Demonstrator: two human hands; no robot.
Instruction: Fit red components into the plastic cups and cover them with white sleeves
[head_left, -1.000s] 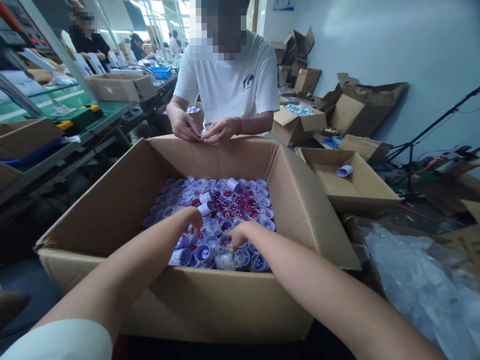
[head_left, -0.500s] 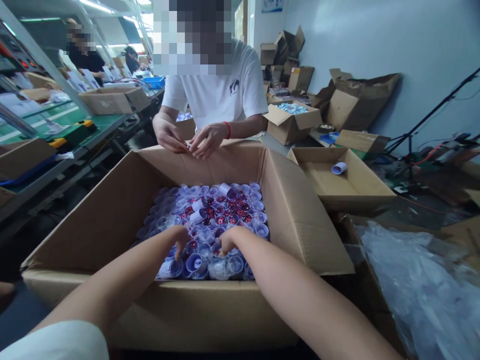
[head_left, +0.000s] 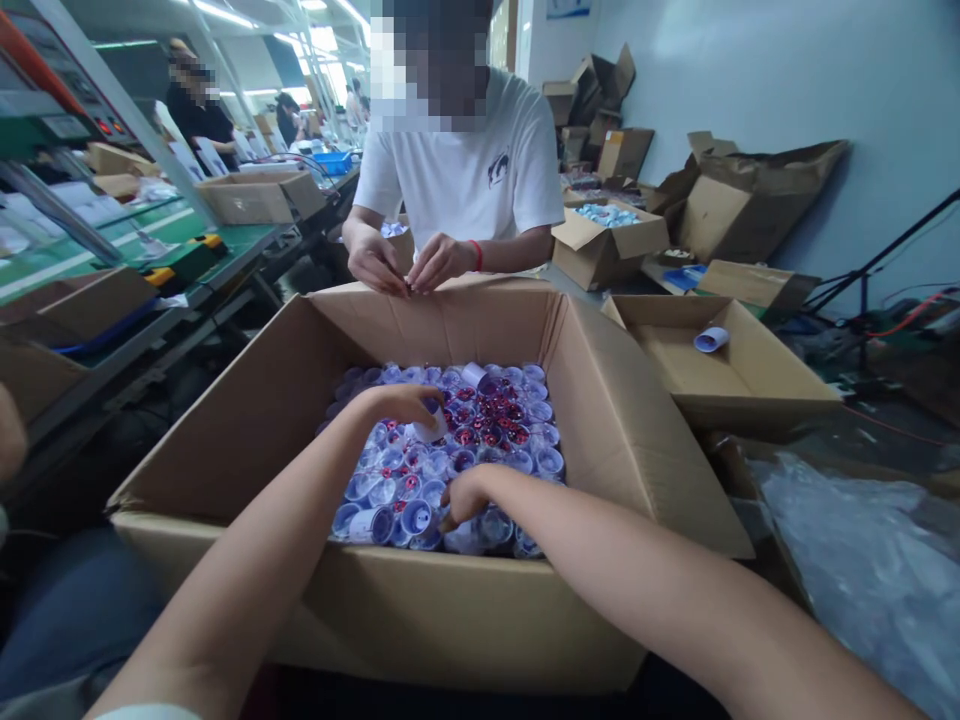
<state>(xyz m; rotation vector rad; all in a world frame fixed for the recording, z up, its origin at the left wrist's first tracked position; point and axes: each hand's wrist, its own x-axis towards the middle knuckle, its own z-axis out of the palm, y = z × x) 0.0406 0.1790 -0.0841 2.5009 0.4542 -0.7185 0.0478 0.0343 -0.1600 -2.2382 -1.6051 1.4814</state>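
In a large cardboard box [head_left: 217, 440] of lavender cups [head_left: 549, 460] and red pieces [head_left: 499, 408], the left hand [head_left: 416, 405] pinches a pale cup [head_left: 430, 427] beneath its fingers. The right hand [head_left: 466, 494] curls down nearer the front, its grip hidden. At right, a shallow box [head_left: 660, 360] holds a tipped cup [head_left: 711, 340].

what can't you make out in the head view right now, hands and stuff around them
All in the head view:
- Grip of the left hand on the pale cup: its fingers partly cover the cup.
- Fingertips of the right hand, and anything in them: hidden by the hand itself.
- Item at the co-worker's hands: too small and blurred.
- Detail of the red pieces: too small.
- Rest of the black stand: cut off by the right edge.
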